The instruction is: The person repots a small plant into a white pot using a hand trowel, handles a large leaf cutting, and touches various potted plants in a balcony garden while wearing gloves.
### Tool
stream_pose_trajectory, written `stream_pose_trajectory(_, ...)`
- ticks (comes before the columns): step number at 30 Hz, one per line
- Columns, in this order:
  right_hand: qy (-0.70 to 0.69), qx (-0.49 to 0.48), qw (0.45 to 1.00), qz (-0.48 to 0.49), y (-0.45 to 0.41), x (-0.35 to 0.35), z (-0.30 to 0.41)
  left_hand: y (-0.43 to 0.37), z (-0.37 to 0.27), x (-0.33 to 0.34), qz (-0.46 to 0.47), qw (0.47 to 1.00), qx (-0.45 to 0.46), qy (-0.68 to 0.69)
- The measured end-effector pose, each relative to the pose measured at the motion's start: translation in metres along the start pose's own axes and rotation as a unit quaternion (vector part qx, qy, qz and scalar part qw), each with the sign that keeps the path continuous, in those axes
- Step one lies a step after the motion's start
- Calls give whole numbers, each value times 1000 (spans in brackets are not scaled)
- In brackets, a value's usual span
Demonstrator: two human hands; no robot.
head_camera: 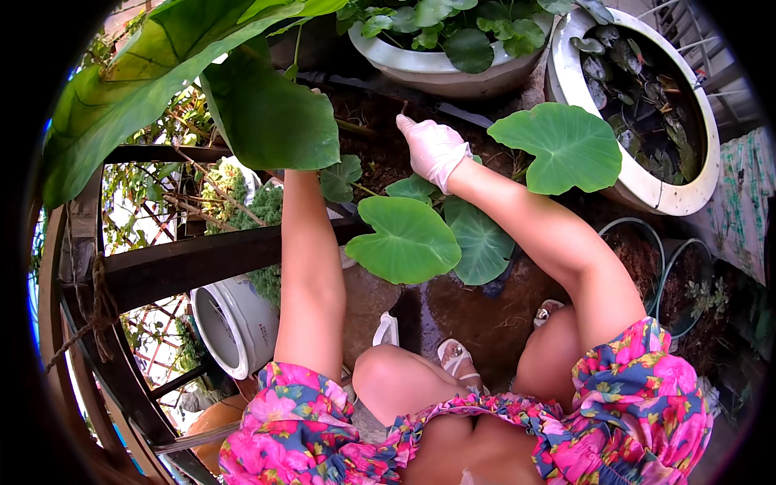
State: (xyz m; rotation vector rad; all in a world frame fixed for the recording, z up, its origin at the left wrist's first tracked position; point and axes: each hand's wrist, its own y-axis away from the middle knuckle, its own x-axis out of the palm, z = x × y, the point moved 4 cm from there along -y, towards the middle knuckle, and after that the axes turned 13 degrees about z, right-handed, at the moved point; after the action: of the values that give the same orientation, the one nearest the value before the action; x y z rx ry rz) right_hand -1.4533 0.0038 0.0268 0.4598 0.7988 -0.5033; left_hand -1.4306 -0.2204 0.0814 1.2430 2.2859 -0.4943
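Note:
My right hand wears a thin pale glove and reaches over dark soil in a planter. Its fingers are bent together, and a short thin brown bit shows just above the fingertips; whether they grip it cannot be told. My left forearm reaches up behind a large dark green leaf, which hides nearly all of my left hand. Several heart-shaped taro-like leaves stand about my arms: one between them, one above my right forearm. Smaller leaves grow close to the soil.
A white bowl planter with round-leaved plants stands behind the soil. To its right is a white pot holding dark water and leaves. Dark wooden railing runs along the left, with a white pot beyond it. Clear-walled pots stand at right.

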Motion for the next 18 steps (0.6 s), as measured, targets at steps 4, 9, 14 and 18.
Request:
stream_pose_trajectory(4, 36, 13, 997, 64, -15, 27, -14, -9, -11, 11, 0, 1000, 15, 9)
stream_pose_trajectory(9, 4, 15, 998, 59, 12, 41, -29, 0, -8, 31, -59, 992, -91, -62)
stream_pose_trajectory(14, -80, -24, 996, 18, 65, -22, -15, -11, 0, 3, -34, 988, 91, 117)
stream_pose_trajectory(18, -146, 71, 985, 57, 127, -47, -69, -3, -44, -2, -150, 945, 80, -281)
